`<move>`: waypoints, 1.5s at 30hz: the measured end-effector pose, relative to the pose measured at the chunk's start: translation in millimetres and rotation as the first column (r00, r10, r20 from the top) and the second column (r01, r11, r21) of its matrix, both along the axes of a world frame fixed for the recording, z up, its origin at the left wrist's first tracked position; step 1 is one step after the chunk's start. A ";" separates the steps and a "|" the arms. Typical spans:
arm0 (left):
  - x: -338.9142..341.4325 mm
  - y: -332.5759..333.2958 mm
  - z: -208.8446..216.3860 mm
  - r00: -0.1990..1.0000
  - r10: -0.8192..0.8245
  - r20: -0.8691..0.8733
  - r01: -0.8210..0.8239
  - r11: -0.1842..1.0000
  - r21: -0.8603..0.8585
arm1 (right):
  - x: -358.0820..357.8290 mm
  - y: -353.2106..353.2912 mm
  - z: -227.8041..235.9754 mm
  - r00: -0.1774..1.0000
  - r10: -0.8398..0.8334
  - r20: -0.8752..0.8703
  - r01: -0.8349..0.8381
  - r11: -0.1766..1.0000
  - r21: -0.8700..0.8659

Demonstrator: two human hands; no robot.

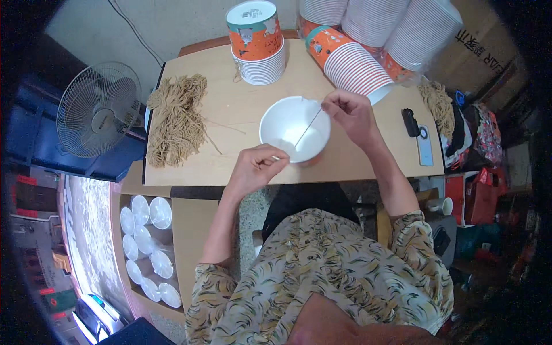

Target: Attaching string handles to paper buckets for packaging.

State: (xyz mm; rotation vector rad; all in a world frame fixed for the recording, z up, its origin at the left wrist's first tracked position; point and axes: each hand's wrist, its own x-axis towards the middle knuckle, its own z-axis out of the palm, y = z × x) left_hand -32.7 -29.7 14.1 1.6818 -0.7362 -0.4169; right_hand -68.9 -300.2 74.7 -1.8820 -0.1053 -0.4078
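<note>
A white paper tub [275,122] stands on the table in front of me, its open mouth facing up. A thin dark string [309,127] stretches slantwise across that mouth. My right hand [355,118] pinches the string's upper end at the tub's far right rim. At the near left rim, my left hand [257,168] is closed, thumb and fingertips together at the string's lower end. The tiny grip there is hard to make out. To the left lies a heap of tan strings [178,121], a few loose strands trailing toward the tub.
Behind stand nested orange-and-white tubs [257,49], with another stack lying on its side [351,63]. A phone [425,148] and a black object [410,122] lie at right. A fan [100,112] is left of the table [230,144]. Below, a carton [192,241] holds wrapped clear items.
</note>
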 end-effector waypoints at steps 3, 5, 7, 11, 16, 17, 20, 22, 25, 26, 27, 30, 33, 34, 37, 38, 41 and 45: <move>-7.0 -6.5 12.6 0.997 -0.050 0.053 0.049 0.998 0.034 | 14.8 20.5 23.1 0.998 0.064 0.022 -0.061 0.992 -0.112; -6.5 -10.1 11.6 0.996 -0.074 0.039 0.073 0.997 0.026 | 29.4 36.8 37.3 0.978 0.196 0.068 -0.174 0.954 -0.246; -7.2 -17.2 9.1 0.999 -0.001 -0.039 -0.004 0.991 -0.136 | 32.1 47.0 57.7 0.944 0.318 0.084 -0.287 0.922 -0.259; 0.1 -6.4 14.4 0.825 0.063 -0.562 -0.376 0.803 -0.462 | 29.1 18.2 82.7 0.933 0.222 0.283 -0.174 0.967 -0.185; 17.5 -13.6 39.8 0.797 -0.158 -0.583 -0.410 0.568 -0.714 | 31.3 -24.7 53.9 0.944 0.284 0.168 -0.278 0.959 -0.059; 22.4 -19.2 44.0 0.794 -0.196 -0.576 -0.396 0.552 -0.734 | 29.2 -18.7 55.1 0.944 0.281 0.171 -0.273 0.960 -0.067; 39.1 -32.4 54.0 0.787 -0.282 -0.549 -0.350 0.530 -0.772 | 38.6 -19.8 65.8 0.959 0.208 0.193 -0.186 0.975 -0.123; 48.3 -38.3 60.4 0.783 -0.303 -0.543 -0.317 0.557 -0.768 | 48.2 -20.3 75.4 0.926 0.200 0.321 -0.150 0.973 -0.173; 68.4 -46.1 65.3 0.742 -0.324 -0.587 -0.325 0.593 -0.737 | 69.1 -19.0 85.6 0.924 0.190 0.332 -0.196 0.981 -0.016; 76.8 -47.9 69.7 0.747 -0.322 -0.582 -0.326 0.586 -0.742 | 78.7 -27.7 84.6 0.921 0.216 0.325 -0.231 0.973 0.005; 85.8 -49.9 75.6 0.712 -0.375 -0.594 -0.298 0.604 -0.739 | 86.7 -32.4 88.1 0.917 0.225 0.329 -0.237 0.972 -0.003; 129.5 -53.7 85.1 0.705 -0.461 -0.539 -0.219 0.581 -0.784 | 113.0 -43.9 106.6 0.937 0.178 0.301 -0.189 0.982 0.008; 189.3 -31.9 95.9 0.671 -0.639 -0.376 -0.178 0.353 -0.919 | 128.6 -34.1 164.3 0.949 0.178 0.259 -0.166 0.984 -0.065; 217.7 -25.9 94.6 0.639 -0.699 -0.321 -0.206 0.246 -0.947 | 137.2 -31.6 179.7 0.968 0.100 0.230 -0.063 0.985 -0.162; 271.1 -32.4 110.9 0.590 -0.754 -0.289 -0.297 0.130 -0.946 | 179.5 -51.7 204.8 0.984 -0.016 0.175 0.096 0.882 -0.461; 284.8 -36.6 109.5 0.589 -0.755 -0.288 -0.294 0.131 -0.947 | 194.8 -48.6 210.5 0.992 -0.007 0.125 0.067 0.874 -0.481; 320.9 -47.1 91.8 0.656 -0.655 -0.375 -0.422 0.094 -0.902 | 241.4 -33.3 208.9 0.998 0.049 0.044 -0.017 0.834 -0.551; 358.8 -56.5 63.6 0.610 -0.639 -0.469 -0.461 0.196 -0.866 | 288.5 -18.0 189.8 0.998 -0.033 0.044 0.055 0.651 -0.757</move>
